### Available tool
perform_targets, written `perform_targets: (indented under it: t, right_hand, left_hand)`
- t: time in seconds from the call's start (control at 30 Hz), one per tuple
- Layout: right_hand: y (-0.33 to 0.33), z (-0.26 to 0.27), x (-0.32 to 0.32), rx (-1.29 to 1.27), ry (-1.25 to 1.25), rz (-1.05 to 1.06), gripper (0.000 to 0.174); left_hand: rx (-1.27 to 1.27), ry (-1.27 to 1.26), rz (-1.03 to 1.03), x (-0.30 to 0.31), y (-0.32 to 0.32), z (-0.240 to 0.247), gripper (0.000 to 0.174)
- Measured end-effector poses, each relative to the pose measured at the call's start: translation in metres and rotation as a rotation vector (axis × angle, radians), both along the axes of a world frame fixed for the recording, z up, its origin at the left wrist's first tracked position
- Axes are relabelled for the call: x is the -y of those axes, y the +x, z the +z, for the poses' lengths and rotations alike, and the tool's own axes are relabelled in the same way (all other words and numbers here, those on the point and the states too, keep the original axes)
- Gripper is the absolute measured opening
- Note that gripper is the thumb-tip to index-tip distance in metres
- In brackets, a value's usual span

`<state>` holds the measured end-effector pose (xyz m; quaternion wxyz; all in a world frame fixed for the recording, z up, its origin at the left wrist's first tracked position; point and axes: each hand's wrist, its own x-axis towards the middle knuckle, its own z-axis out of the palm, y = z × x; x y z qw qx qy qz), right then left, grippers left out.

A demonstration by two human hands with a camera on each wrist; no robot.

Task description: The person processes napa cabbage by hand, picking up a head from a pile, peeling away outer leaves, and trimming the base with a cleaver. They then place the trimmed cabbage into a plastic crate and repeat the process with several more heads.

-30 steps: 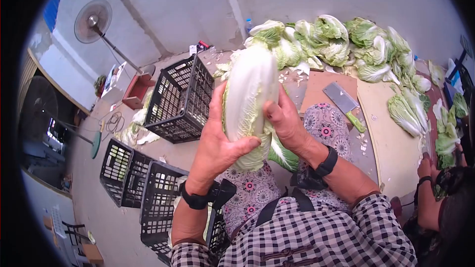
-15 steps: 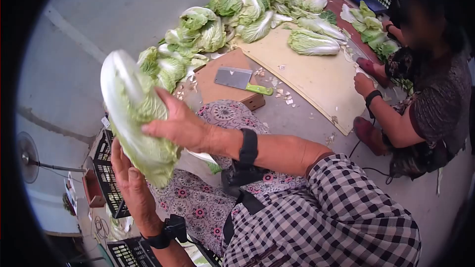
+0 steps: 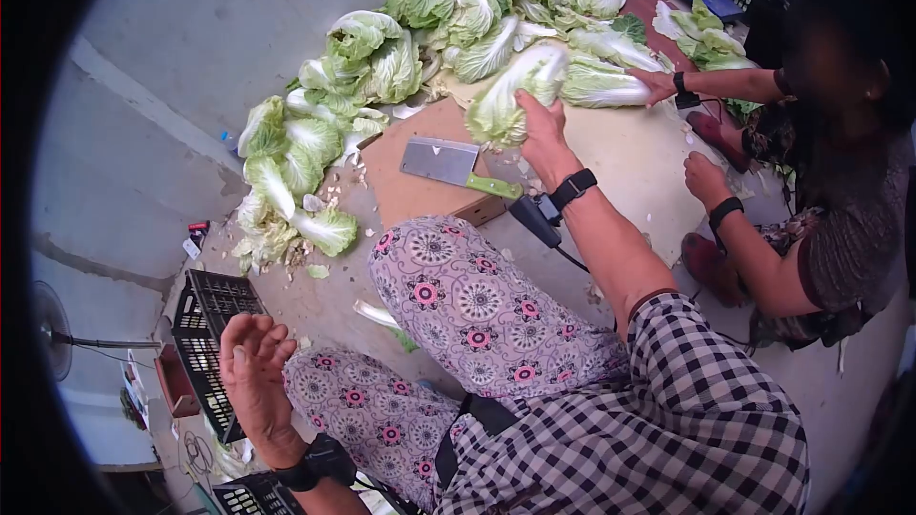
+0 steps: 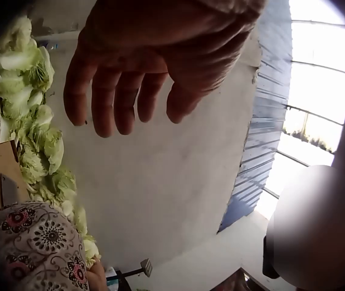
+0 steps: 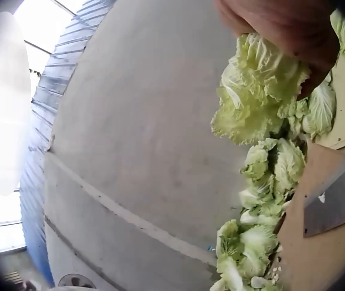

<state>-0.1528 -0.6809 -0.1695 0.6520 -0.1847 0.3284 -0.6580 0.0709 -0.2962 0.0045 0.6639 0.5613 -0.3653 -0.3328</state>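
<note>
My right hand [image 3: 546, 133] grips a napa cabbage [image 3: 515, 95] by its leafy end, over the far end of the pale yellow board [image 3: 620, 167]. In the right wrist view the frilly leaf tips [image 5: 257, 91] stick out from under that hand. Beside the held cabbage, another napa cabbage [image 3: 603, 83] lies on the board, and another person's hand [image 3: 656, 86] touches its white end. My left hand [image 3: 258, 372] holds nothing and hovers left of my knee, palm up with fingers loosely bent. The left wrist view shows its fingers [image 4: 124, 109] relaxed against the wall.
A cleaver [image 3: 437, 160] with a green handle lies on a cardboard box [image 3: 382, 193] in front of my knee. Cabbages and loose leaves [image 3: 310, 148] are heaped along the wall. A black crate [image 3: 205, 339] stands at left. The other person [image 3: 811, 238] squats at right.
My right hand has carried the cabbage from the left over to the board. My left hand has let go of it. The other person's arm has reached out to the cabbage on the board.
</note>
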Motion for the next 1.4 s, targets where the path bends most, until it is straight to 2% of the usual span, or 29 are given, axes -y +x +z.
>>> perform_targets:
  t: [0.07, 0.2, 0.23, 0.33, 0.37, 0.47, 0.5, 0.6, 0.63, 0.8, 0.9, 0.93, 1.0, 1.07, 1.13, 1.27, 1.4]
  right_hand:
    - [-0.018, -0.052, 0.032, -0.128, 0.043, -0.133, 0.058]
    - [-0.058, -0.090, 0.051, -0.167, 0.183, -0.284, 0.075]
    - [-0.067, -0.086, 0.047, -0.223, 0.178, -0.224, 0.085]
    - [-0.079, -0.051, 0.030, -0.423, 0.447, -0.168, 0.094]
    - [-0.084, -0.064, 0.038, -0.491, 0.445, -0.145, 0.093]
    - [-0.086, -0.075, 0.045, -0.486, 0.398, -0.021, 0.086]
    - [-0.079, -0.078, 0.050, -0.550, 0.384, -0.094, 0.076]
    - [-0.064, -0.043, 0.028, -0.395, 0.295, -0.006, 0.070]
    - [-0.055, -0.035, 0.027, -0.358, 0.279, -0.013, 0.056]
    - [-0.011, 0.031, -0.008, -0.034, -0.077, 0.406, 0.026]
    - [0.019, 0.060, -0.027, 0.164, -0.145, 0.821, 0.032]
    - [0.030, 0.079, -0.055, 0.134, -0.213, 0.881, 0.035]
    - [0.048, 0.092, -0.081, 0.216, -0.369, 1.207, 0.039]
    - [0.067, 0.108, -0.108, 0.199, -0.389, 1.393, 0.045]
    - [0.078, 0.120, -0.143, 0.135, -0.455, 1.483, 0.049]
    - [0.095, 0.128, -0.202, 0.082, -0.588, 1.645, 0.057]
    - [0.106, 0.131, -0.255, -0.027, -0.460, 1.716, 0.054]
  left_hand:
    - [-0.018, 0.024, 0.000, 0.000, 0.003, -0.001, 0.040]
    - [-0.031, 0.073, 0.018, 0.000, 0.012, -0.008, 0.041]
    - [-0.042, 0.071, 0.020, 0.001, 0.015, -0.008, 0.041]
    - [-0.066, 0.067, 0.033, -0.001, 0.022, -0.009, 0.041]
    - [-0.069, 0.066, 0.043, -0.004, 0.025, -0.010, 0.041]
    - [-0.070, 0.046, 0.103, -0.014, 0.027, -0.014, 0.041]
    - [-0.068, 0.040, 0.126, -0.018, 0.027, -0.015, 0.040]
    - [-0.082, 0.042, 0.192, -0.047, 0.035, -0.022, 0.042]
    - [-0.064, 0.051, 0.223, -0.060, 0.038, -0.024, 0.043]
    - [-0.147, 0.041, 0.473, -0.163, 0.044, -0.036, 0.046]
    - [-0.275, -0.010, 0.652, -0.239, 0.042, -0.058, 0.048]
    - [-0.296, -0.008, 0.767, -0.257, 0.030, -0.063, 0.048]
    - [-0.290, 0.030, 0.918, -0.294, 0.013, -0.073, 0.045]
    - [-0.252, 0.137, 1.041, -0.333, -0.001, -0.091, 0.045]
    - [-0.313, 0.167, 1.166, -0.377, -0.009, -0.117, 0.036]
    - [-0.509, 0.309, 1.340, -0.460, -0.020, -0.190, 0.042]
    - [-0.527, 0.583, 1.474, -0.490, -0.048, -0.247, 0.050]
